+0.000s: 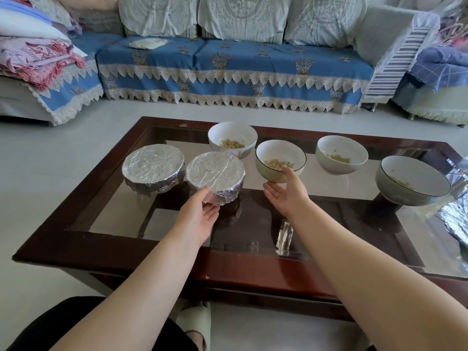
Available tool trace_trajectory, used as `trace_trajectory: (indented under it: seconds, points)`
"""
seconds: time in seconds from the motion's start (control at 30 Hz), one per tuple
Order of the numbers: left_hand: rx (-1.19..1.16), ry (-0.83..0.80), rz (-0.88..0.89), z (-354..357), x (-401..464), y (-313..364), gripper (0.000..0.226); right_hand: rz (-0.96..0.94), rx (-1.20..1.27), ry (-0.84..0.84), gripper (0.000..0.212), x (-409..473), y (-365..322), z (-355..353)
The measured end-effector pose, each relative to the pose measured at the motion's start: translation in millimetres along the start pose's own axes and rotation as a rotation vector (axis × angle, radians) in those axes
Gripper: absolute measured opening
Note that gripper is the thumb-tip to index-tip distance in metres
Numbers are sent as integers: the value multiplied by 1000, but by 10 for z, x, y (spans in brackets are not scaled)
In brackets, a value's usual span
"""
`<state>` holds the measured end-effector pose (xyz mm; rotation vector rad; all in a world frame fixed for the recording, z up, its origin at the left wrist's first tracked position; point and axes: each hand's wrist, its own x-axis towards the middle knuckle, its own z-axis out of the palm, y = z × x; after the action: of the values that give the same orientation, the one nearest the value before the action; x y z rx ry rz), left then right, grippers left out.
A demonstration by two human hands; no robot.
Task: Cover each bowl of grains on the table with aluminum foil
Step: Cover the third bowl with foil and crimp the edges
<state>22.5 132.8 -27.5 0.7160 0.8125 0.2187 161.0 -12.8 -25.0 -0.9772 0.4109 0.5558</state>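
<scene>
Six bowls are set on the glass-topped coffee table (83, 188), two of them wrapped in aluminum foil. The nearer foil-covered bowl (215, 177) is touched at its near rim by the left hand (200, 214), whose thumb lies on the foil top while the fingers are extended under the side, loosely spread rather than clenched. Just beside it to the left the other foil-covered bowl (153, 167) is placed. To the right, an uncovered dark-rimmed bowl (279, 159) holding pale grains is gripped by the right hand (286, 191): the thumb is hooked over the near rim and the open palm is cupped beneath, and the bowl is seen tilted toward the camera. Behind these, a white bowl (233, 138) with grains is left uncovered, and further right another white bowl (342, 154) and a grey bowl (412, 179) are also open. Loose aluminum foil (455, 211) is spread at the table's right edge. A blue-covered sofa (228, 67) is seen beyond the table.
</scene>
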Motion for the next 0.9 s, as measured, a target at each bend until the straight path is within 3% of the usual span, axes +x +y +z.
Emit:
trace_trajectory:
  seconds: [0.33, 0.6, 0.7, 0.83, 0.9]
  points:
    - [6, 10, 53, 93, 45, -31, 36, 103, -88, -19, 45, -209, -146, -386]
    - [61, 106, 106, 222, -227, -235, 65, 139, -280, -70, 47, -699, -210, -950]
    - [221, 140, 75, 372, -446, -457, 44, 165, -323, -113, 49, -839, -231, -1163]
    - [455, 10, 84, 647, -607, -698, 9, 185, -378, -177, 45, -985, -229, -1373]
    - [547, -55, 133, 811, -642, -755, 17, 166, -426, -192, 41, -1021, -216, -1442]
